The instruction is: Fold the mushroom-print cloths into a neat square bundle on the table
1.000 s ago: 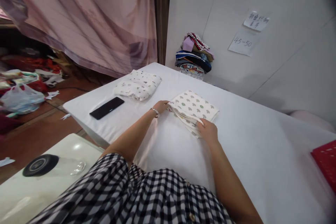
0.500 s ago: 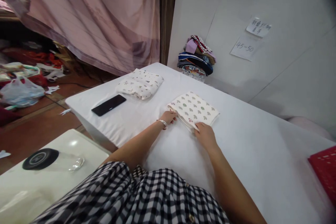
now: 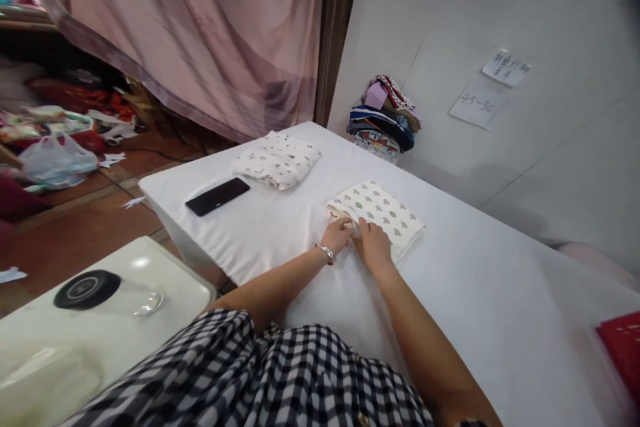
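Observation:
A folded white cloth (image 3: pixel 383 203) with grey mushroom-like prints and a few green and red ones lies on the white-covered table. My left hand (image 3: pixel 339 233), wearing a silver bracelet, is closed at the cloth's near left corner, its fingertips on the edge. Right beside it, my right hand (image 3: pixel 374 245) grips the near edge, fingers bent over the fabric; the thumb is mostly hidden. Further back on the left lies a second folded white cloth (image 3: pixel 280 160) with small scattered prints.
A black phone (image 3: pixel 218 197) lies near the table's left edge. A stack of folded fabrics (image 3: pixel 383 117) stands by the wall. On a side table (image 3: pixel 165 267) at lower left is a clear bottle with a black lid (image 3: pixel 87 289). A red object (image 3: pixel 620 350) sits at far right.
My right hand has moved left along the cloth's near edge, close to my left hand, and the near edge is now bunched between them. The view has shifted slightly.

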The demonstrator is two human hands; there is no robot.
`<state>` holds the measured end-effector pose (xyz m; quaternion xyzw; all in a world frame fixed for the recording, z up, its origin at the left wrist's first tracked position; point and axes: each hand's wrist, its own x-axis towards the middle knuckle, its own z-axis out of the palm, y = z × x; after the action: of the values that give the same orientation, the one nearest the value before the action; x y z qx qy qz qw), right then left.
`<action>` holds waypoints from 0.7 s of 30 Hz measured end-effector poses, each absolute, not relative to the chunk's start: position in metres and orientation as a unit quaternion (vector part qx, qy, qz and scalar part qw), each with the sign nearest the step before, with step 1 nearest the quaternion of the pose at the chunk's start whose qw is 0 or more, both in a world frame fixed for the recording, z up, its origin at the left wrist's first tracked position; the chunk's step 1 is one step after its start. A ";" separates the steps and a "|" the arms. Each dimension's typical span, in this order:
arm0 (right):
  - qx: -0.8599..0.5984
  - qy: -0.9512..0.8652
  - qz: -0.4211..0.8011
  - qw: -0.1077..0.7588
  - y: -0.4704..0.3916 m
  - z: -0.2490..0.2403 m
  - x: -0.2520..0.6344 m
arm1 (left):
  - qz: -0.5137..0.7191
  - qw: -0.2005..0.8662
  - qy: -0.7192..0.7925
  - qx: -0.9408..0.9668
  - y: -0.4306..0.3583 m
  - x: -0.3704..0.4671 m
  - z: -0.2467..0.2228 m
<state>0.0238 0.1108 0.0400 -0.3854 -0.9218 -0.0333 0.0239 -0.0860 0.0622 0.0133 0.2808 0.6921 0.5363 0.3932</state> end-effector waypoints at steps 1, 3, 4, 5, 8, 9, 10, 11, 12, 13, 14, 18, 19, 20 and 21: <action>-0.388 -0.921 -0.031 0.018 0.114 0.042 0.023 | 0.545 0.406 0.682 0.270 0.063 -0.085 0.013; -0.389 -0.921 -0.020 0.008 0.120 0.046 0.023 | 0.557 0.432 0.663 0.252 0.066 -0.085 0.012; -0.389 -0.921 -0.013 0.007 0.124 0.049 0.023 | 0.558 0.440 0.659 0.248 0.067 -0.085 0.012; -0.388 -0.922 -0.006 0.008 0.127 0.051 0.024 | 0.553 0.442 0.661 0.249 0.068 -0.087 0.011; -0.391 -0.920 0.008 0.016 0.135 0.058 0.025 | 0.524 0.428 0.691 0.254 0.070 -0.096 0.006; -0.393 -0.920 0.011 0.015 0.137 0.060 0.025 | 0.516 0.420 0.703 0.251 0.070 -0.101 0.004; -0.394 -0.919 0.013 0.013 0.138 0.061 0.025 | 0.511 0.413 0.713 0.245 0.071 -0.107 0.002; -0.395 -0.918 0.014 0.012 0.138 0.062 0.025 | 0.509 0.407 0.720 0.238 0.071 -0.112 0.001; -0.396 -0.918 0.016 0.010 0.138 0.062 0.025 | 0.507 0.404 0.725 0.232 0.072 -0.117 0.000; -0.399 -0.917 0.015 0.008 0.138 0.062 0.024 | 0.503 0.404 0.729 0.226 0.073 -0.122 -0.001; -0.402 -0.915 0.014 0.008 0.138 0.062 0.024 | 0.499 0.408 0.732 0.221 0.074 -0.125 0.000; -0.405 -0.914 0.011 0.017 0.137 0.061 0.023 | 0.488 0.435 0.727 0.210 0.078 -0.128 0.004; -0.403 -0.915 0.012 0.020 0.136 0.060 0.023 | 0.488 0.441 0.724 0.208 0.079 -0.127 0.006; -0.402 -0.915 0.014 0.020 0.136 0.060 0.024 | 0.488 0.446 0.721 0.206 0.079 -0.124 0.007; -0.401 -0.916 0.016 0.021 0.135 0.060 0.024 | 0.490 0.451 0.717 0.206 0.079 -0.122 0.008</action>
<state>0.0240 0.1354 0.0603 -0.4011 -0.9157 0.0158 0.0205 -0.1222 0.0789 0.0082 0.2062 0.7169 0.4897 0.4513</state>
